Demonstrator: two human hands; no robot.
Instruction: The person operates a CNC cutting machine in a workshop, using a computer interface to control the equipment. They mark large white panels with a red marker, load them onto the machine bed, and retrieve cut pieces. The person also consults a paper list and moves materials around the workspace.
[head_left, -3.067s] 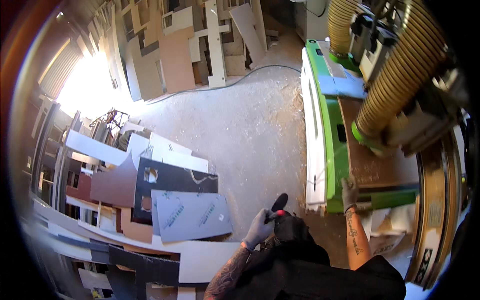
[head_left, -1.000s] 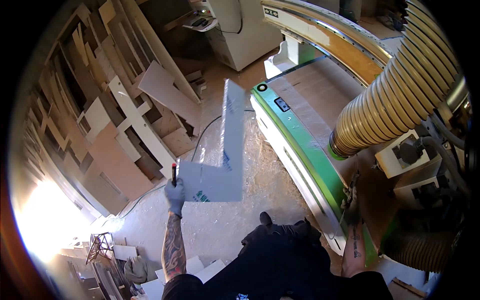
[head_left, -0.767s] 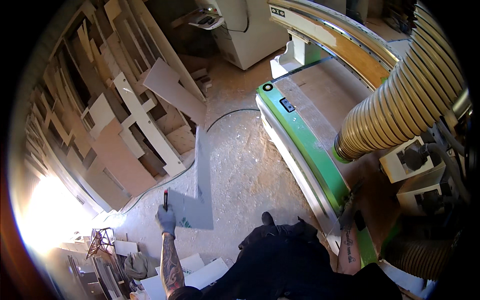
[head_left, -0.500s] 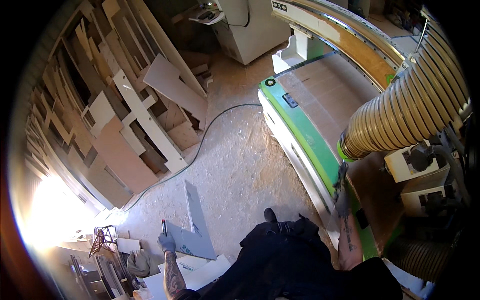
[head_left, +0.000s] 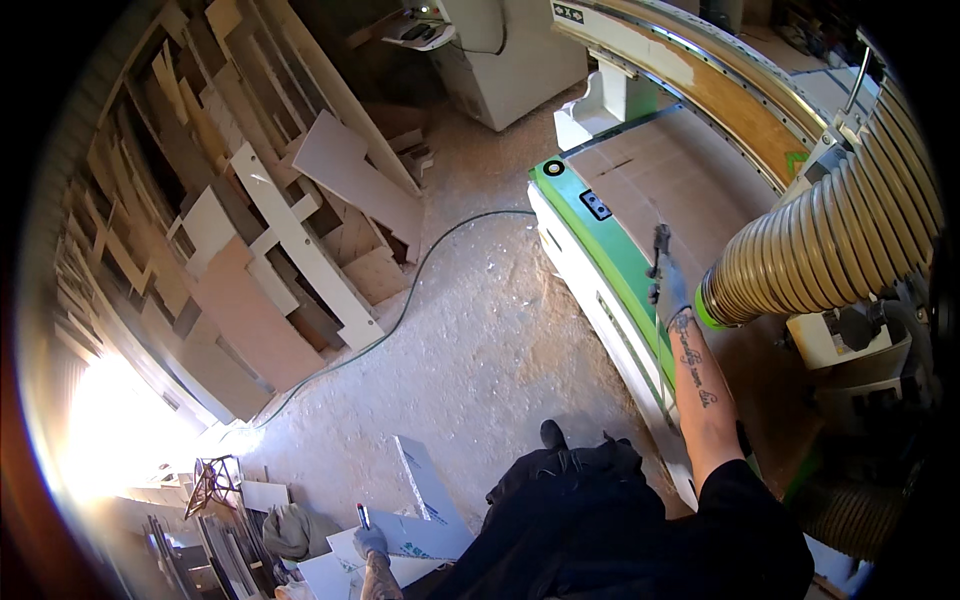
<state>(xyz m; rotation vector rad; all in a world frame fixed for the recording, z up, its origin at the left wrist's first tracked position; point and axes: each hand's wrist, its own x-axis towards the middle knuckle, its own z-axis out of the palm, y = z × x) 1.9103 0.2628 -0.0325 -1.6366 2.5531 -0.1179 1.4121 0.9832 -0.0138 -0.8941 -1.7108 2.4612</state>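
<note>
At lower left, my gloved left hand (head_left: 371,541) is closed on an L-shaped panel (head_left: 425,535) of pale sheet with printed film. A slim pen-like thing (head_left: 363,516), dark with a reddish tip, sticks up from the same hand. My right hand (head_left: 674,285), in a grey glove with dark fingers, reaches over the green edge of the machine bed (head_left: 630,262). Its fingers are curled, and a thin pale strip (head_left: 661,365) runs from them back along the edge. The strip's far end is hidden by the fingers.
A thick ribbed hose (head_left: 815,250) hangs just right of my right hand. The machine's beam (head_left: 690,65) crosses behind the bed. Board offcuts (head_left: 265,300) lean on the left. A dark cable (head_left: 420,265) crosses the dusty floor, and a white cabinet (head_left: 510,70) stands at the back.
My right hand has moved forward along the bed's green edge, and the thin strip now shows at it. My left hand and the L-shaped panel have come lower and nearer my body.
</note>
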